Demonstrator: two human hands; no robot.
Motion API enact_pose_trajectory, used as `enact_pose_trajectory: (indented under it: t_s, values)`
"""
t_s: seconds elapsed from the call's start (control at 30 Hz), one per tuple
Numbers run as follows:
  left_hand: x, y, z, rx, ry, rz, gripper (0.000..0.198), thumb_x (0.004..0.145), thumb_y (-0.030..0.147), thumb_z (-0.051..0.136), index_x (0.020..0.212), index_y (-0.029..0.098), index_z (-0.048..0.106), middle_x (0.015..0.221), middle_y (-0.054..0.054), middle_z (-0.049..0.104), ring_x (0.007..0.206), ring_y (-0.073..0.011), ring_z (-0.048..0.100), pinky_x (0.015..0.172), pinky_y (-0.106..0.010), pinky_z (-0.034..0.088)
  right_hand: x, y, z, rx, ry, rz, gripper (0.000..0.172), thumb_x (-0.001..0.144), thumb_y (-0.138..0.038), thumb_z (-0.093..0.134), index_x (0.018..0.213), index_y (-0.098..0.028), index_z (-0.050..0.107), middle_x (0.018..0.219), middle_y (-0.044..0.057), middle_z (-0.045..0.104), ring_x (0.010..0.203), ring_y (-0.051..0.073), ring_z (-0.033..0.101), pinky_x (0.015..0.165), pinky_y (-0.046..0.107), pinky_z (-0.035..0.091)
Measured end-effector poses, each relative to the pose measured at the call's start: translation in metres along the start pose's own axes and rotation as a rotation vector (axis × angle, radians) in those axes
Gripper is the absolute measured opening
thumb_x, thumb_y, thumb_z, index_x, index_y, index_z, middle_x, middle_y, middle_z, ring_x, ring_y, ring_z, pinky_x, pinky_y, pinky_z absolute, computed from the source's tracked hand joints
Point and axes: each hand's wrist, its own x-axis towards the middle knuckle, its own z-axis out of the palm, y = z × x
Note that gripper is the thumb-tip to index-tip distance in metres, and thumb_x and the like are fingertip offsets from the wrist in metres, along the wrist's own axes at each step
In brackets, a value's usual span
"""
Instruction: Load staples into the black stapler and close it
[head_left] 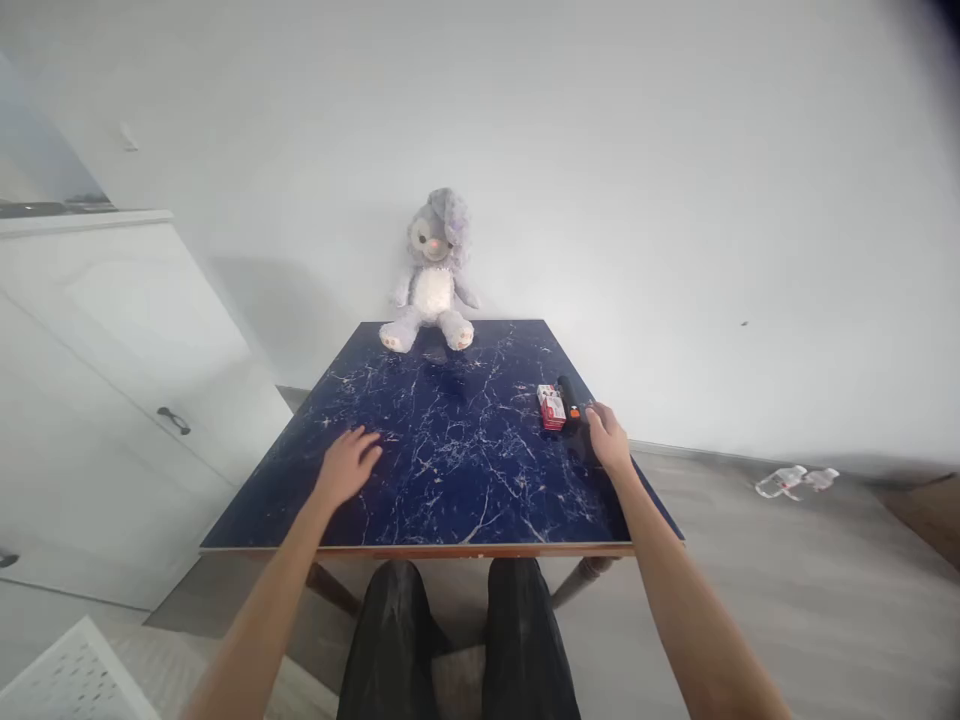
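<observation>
My left hand (346, 464) lies flat on the dark blue marbled table (450, 470), fingers spread, holding nothing. My right hand (607, 438) rests near the table's right edge, its fingertips touching or just short of a black object with an orange band (570, 401). A small red and white box (551, 406) lies right beside that black object, to its left. A grey plush rabbit (433, 275) sits upright at the far edge of the table, against the white wall.
A white cabinet (112, 380) with dark handles stands to the left. Crumpled clear plastic bottles (795, 481) lie on the grey floor at the right. My legs in black trousers (457, 640) are under the table's near edge. A white perforated panel (67, 680) shows bottom left.
</observation>
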Motion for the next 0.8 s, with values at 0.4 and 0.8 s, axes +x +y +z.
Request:
enact_pose_trajectory:
  t_s: [0.4, 0.8]
  values:
    - [-0.031, 0.056, 0.008, 0.175, -0.044, -0.104, 0.062, 0.100, 0.055, 0.031, 0.145, 0.018, 0.053, 0.157, -0.016, 0.040, 0.146, -0.0392, 0.032, 0.118, -0.057, 0.025, 0.017, -0.046, 0.039, -0.176, -0.173, 0.121, 0.049, 0.082, -0.053, 0.058, 0.112, -0.018, 0.075, 0.110, 0.011, 0.075, 0.106, 0.031, 0.068, 0.091, 0.036, 0.048]
    - [-0.030, 0.053, 0.007, -0.134, 0.150, -0.187, 0.060, 0.097, 0.045, 0.046, 0.146, 0.011, 0.045, 0.145, -0.021, 0.053, 0.138, -0.0362, 0.046, 0.116, -0.054, 0.032, -0.083, -0.167, 0.189, -0.031, -0.226, 0.038, 0.046, 0.080, -0.055, 0.062, 0.106, -0.020, 0.075, 0.106, 0.011, 0.076, 0.100, 0.027, 0.072, 0.089, 0.034, 0.052]
